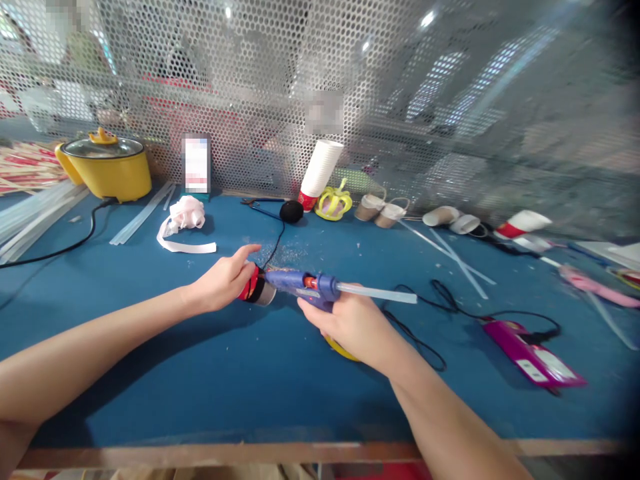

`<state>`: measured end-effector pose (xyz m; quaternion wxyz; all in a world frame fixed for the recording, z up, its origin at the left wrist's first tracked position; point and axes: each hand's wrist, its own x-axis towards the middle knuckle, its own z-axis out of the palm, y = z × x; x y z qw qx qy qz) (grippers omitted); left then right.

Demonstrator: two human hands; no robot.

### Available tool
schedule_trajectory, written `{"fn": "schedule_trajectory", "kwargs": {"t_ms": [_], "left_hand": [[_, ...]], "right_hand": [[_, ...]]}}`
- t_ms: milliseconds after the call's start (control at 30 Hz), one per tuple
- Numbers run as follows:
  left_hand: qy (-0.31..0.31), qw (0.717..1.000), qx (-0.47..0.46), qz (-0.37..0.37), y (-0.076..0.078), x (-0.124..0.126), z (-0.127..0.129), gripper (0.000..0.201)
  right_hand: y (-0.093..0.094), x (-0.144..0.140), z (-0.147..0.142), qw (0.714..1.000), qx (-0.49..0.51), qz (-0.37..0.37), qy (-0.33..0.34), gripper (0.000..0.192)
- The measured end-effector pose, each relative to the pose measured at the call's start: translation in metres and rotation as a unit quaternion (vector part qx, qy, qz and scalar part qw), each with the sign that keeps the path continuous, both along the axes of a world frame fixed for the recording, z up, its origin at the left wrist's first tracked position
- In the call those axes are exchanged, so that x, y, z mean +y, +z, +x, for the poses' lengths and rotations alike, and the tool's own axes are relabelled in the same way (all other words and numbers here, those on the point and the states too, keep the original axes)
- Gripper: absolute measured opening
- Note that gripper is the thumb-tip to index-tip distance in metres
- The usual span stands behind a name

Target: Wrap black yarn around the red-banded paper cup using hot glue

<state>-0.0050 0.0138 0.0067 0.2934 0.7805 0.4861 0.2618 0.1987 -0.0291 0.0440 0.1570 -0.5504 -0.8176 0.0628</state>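
Over the blue table [225, 387], a red cup [249, 285] with a black band [257, 289] is held by the left hand [223, 283]; its fingers are bent around the cup, and one finger is stretched out. A glue gun [295, 281] is gripped by the right hand [355, 323], whose fingers are wrapped around it. The nozzle [269, 275] is placed close to the cup; whether contact is made cannot be told.
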Motion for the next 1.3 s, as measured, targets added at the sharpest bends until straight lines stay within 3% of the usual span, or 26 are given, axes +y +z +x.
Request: {"fn": "schedule_trajectory", "kwargs": {"t_ms": [267, 400, 533, 700, 1000, 1300], "left_hand": [[-0.043, 0.998, -0.003, 0.037, -0.004, -0.001, -0.002, 0.046], [-0.027, 0.999, -0.006, 0.019, -0.002, -0.001, -0.001, 0.046], [0.027, 0.999, -0.004, -0.019, 0.0, 0.002, 0.0, 0.046], [0.07, 0.996, -0.039, -0.048, -0.005, 0.007, 0.0, 0.047], [0.104, 0.99, -0.063, -0.07, -0.009, 0.011, 0.001, 0.046], [0.089, 0.992, -0.057, -0.062, -0.007, 0.008, 0.002, 0.046]], "right_hand": [[-0.004, 0.002, 0.002, 0.984, 0.094, -0.131, -0.071, 0.025], [-0.003, -0.001, 0.001, 0.992, 0.073, -0.088, -0.05, 0.024], [-0.002, -0.003, 0.001, 0.999, 0.04, -0.031, 0.016, 0.017], [-0.002, -0.007, -0.004, 0.998, 0.031, 0.0, 0.048, 0.009], [0.002, -0.015, -0.011, 0.998, 0.039, 0.0, 0.054, 0.012], [-0.002, -0.008, -0.003, 0.998, 0.032, -0.005, 0.059, 0.012]]}}
